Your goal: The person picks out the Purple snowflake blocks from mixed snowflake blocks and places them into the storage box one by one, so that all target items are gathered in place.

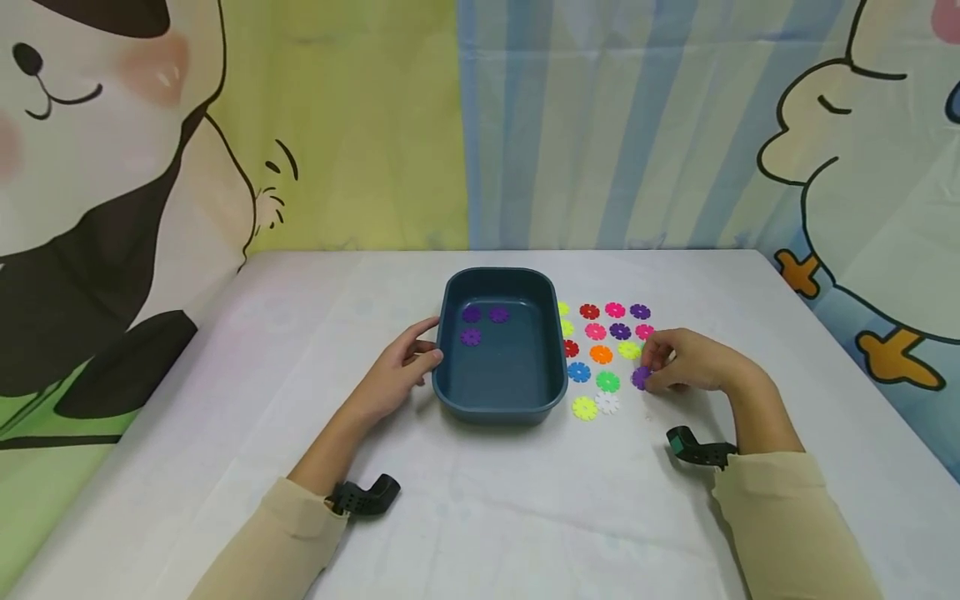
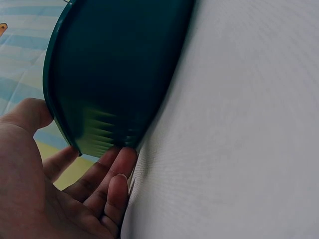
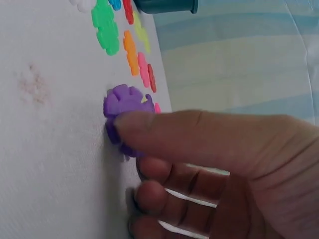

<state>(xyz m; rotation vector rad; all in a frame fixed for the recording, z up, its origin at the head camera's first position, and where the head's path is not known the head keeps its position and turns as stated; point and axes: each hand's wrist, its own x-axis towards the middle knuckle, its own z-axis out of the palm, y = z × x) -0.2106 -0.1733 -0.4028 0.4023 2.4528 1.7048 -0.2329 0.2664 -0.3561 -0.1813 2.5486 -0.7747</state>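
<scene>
A blue-green rectangular plastic bin (image 1: 501, 375) stands on the table, with three purple flower-shaped plastic discs (image 1: 470, 337) lying inside. My left hand (image 1: 401, 360) rests against the bin's left side, fingers loosely bent, thumb and fingertips touching its outer wall; nothing is wrapped in the fingers. Right of the bin, my right hand (image 1: 693, 360) pinches a purple flower-shaped disc (image 3: 124, 104) near the table surface, the thumb lying over part of it. The right wrist view shows the other fingers curled below the thumb.
Beside the bin, loose flower-shaped discs lie in rough rows, among them a green one (image 1: 608, 382), an orange one (image 1: 601, 354), a blue one (image 1: 578, 372) and a white one (image 1: 607, 402). A white cloth (image 1: 420, 533) covers the table. A printed curtain (image 1: 360, 125) hangs behind.
</scene>
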